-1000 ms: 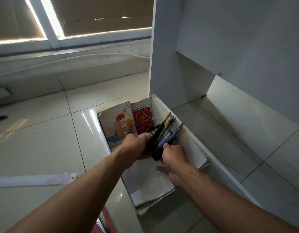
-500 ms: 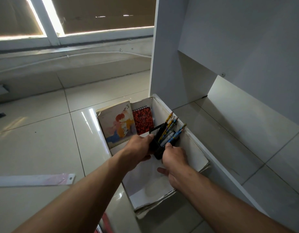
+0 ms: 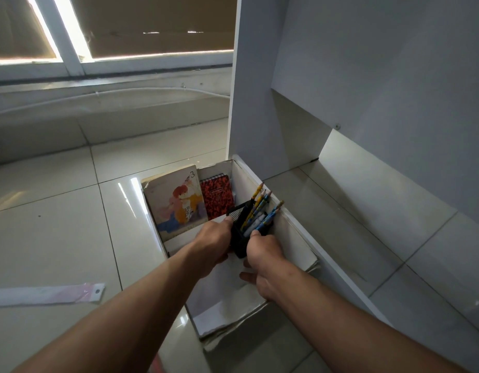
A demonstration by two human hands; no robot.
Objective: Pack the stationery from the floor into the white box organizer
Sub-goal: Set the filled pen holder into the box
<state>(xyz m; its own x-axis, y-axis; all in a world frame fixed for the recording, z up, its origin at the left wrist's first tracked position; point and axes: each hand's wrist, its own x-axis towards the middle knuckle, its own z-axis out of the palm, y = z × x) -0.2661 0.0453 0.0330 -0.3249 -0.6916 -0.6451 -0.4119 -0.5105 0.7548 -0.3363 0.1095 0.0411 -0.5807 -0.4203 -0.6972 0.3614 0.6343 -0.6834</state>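
The white box organizer (image 3: 293, 239) lies on the tiled floor against a white cabinet. Inside it, at the far end, stand an illustrated book (image 3: 176, 201) and a red spiral notebook (image 3: 217, 195). A black mesh pen holder (image 3: 239, 234) filled with several pencils and pens (image 3: 258, 211) sits tilted in the box's middle, leaning toward the right wall. My left hand (image 3: 212, 242) grips its left side and my right hand (image 3: 262, 255) grips its near right side. White paper lines the box's near end.
A long ruler in a clear pink-tinted sleeve (image 3: 44, 294) lies on the floor at the left. The white cabinet (image 3: 340, 90) rises at the right, its base rail running along the box. A window wall with a cable stands behind.
Both hands have carried the pen holder a little farther into the box toward its right wall; the view has shifted slightly.
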